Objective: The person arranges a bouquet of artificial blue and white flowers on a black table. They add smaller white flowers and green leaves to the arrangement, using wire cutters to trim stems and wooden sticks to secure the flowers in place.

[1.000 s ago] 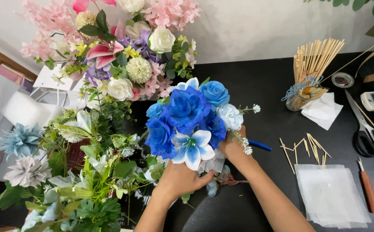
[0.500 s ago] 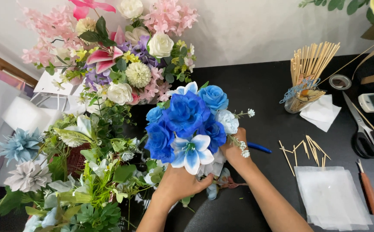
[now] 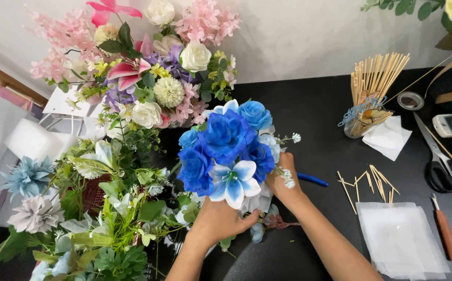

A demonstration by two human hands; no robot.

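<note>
A bunch of blue artificial roses with a blue-and-white lily (image 3: pixel 225 156) is held upright over the black table (image 3: pixel 314 114). My left hand (image 3: pixel 219 219) grips the bunch from below, at the stems. My right hand (image 3: pixel 284 179) cups its right side, fingers touching small white sprigs. A blue-handled tool (image 3: pixel 311 180) lies just right of my right hand.
A pink, white and purple arrangement (image 3: pixel 148 67) stands at the back left. Green and pale-blue flowers (image 3: pixel 90 208) crowd the front left. Wooden sticks in a jar (image 3: pixel 371 96), loose sticks (image 3: pixel 369 182), scissors (image 3: pixel 441 164), white sheets (image 3: pixel 400 239), a knife (image 3: pixel 447 234) lie right.
The blue bunch and both hands have shifted slightly toward me; the grip is unchanged.
</note>
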